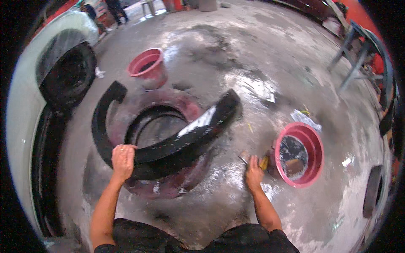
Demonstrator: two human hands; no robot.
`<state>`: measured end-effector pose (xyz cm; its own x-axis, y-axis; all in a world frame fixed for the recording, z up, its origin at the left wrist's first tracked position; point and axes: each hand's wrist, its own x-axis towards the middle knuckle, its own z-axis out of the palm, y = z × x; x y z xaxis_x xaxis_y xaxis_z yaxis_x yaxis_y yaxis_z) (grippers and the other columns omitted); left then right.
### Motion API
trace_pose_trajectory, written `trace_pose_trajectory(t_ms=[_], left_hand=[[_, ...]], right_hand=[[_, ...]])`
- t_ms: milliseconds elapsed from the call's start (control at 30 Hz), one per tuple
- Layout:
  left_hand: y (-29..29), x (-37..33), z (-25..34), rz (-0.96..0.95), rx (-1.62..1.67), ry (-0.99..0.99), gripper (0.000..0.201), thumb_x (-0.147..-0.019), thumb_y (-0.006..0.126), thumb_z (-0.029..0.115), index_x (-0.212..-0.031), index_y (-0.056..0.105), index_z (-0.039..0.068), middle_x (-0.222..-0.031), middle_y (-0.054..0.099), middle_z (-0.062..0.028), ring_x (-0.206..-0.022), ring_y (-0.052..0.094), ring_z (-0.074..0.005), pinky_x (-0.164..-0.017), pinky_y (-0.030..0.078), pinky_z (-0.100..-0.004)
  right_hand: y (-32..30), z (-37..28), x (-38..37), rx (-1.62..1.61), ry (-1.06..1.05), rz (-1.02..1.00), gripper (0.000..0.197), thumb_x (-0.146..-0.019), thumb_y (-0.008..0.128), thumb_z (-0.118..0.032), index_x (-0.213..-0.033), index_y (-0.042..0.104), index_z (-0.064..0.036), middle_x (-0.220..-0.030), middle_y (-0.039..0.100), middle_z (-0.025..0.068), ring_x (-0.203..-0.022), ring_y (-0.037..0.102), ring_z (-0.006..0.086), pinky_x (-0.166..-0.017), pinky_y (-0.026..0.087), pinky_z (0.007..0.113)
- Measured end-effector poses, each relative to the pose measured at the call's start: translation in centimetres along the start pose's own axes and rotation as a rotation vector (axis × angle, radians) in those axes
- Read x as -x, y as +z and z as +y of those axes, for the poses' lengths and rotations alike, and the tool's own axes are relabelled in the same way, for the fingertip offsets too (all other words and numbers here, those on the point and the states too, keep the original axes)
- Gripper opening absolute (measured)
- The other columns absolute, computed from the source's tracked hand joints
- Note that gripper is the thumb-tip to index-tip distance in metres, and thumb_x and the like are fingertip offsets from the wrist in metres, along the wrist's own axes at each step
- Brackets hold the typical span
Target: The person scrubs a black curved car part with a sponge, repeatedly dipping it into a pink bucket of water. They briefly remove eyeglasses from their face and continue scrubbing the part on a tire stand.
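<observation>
A long, curved black trim piece point(168, 152), wet along its top, rests across a tyre point(162, 189) smeared with reddish colour. My left hand point(123, 162) is closed on the near edge of the trim piece. Low at the floor, my right hand point(254, 173) has its fingers drawn together. A small pale-brown item point(244, 157) is by its fingertips and a yellow object point(264, 163) lies against its right side; what the fingers hold is hidden. Just right of that hand stands a pink bucket point(303, 184) with dark, foamy water and a brown block point(294, 167) in it.
Another pink bucket point(145, 63) stands beyond the tyre. A light-coloured car body panel point(26, 126) with black parts runs along the left. Crumpled plastic point(306, 120) lies behind the near bucket. A grey metal stand point(353, 59) is at far right. Wet patches cover the concrete floor point(236, 185).
</observation>
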<state>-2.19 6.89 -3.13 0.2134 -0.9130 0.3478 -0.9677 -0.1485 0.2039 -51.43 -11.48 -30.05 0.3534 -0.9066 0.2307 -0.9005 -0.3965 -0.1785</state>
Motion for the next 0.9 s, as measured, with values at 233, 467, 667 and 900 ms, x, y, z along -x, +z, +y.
trace_pose_trajectory(t_ms=[233,467,667,900], left_hand=[[-2.0,-0.5,-0.2,-0.020,0.211,-0.140,0.029,-0.103,0.051,0.015,-0.129,0.061,0.005,-0.108,0.072,-0.0160,-0.106,0.065,-0.0390,-0.103,0.044,-0.0483],[-1.5,-0.8,-3.1,-0.007,0.027,0.044,0.035,-0.102,0.055,0.026,-0.079,0.068,0.004,-0.081,0.070,-0.0143,-0.084,0.065,-0.0367,-0.088,0.046,-0.0487],[-1.3,0.3,-3.0,0.214,0.031,0.012,0.029,-0.094,0.067,0.025,-0.073,0.068,0.005,-0.073,0.065,-0.0122,-0.076,0.062,-0.0331,-0.081,0.046,-0.0450],[-1.2,0.0,-2.8,0.220,0.052,0.014,0.031,-0.093,0.067,0.026,-0.070,0.065,0.005,-0.072,0.064,-0.0130,-0.076,0.061,-0.0341,-0.081,0.046,-0.0453]], right_hand=[[0.5,0.7,0.1,-0.115,-0.025,0.021,0.064,-0.077,0.067,-0.004,-0.140,0.057,0.0021,-0.140,0.063,0.0224,-0.137,0.052,0.0450,-0.111,0.046,0.050],[-13.2,-10.7,-2.1,-0.366,-0.178,0.279,0.061,-0.084,0.064,0.002,-0.144,0.054,0.0006,-0.141,0.061,0.0229,-0.134,0.050,0.0510,-0.116,0.040,0.054],[-22.8,-17.9,-15.0,-0.183,-0.425,0.317,0.050,-0.095,0.062,-0.005,-0.144,0.053,0.0025,-0.145,0.059,0.0220,-0.141,0.044,0.0489,-0.117,0.037,0.054],[-16.6,-19.0,-17.5,-0.273,-0.171,0.279,0.046,-0.103,0.056,-0.014,-0.145,0.053,0.0024,-0.153,0.051,0.0239,-0.149,0.034,0.0508,-0.121,0.033,0.051]])
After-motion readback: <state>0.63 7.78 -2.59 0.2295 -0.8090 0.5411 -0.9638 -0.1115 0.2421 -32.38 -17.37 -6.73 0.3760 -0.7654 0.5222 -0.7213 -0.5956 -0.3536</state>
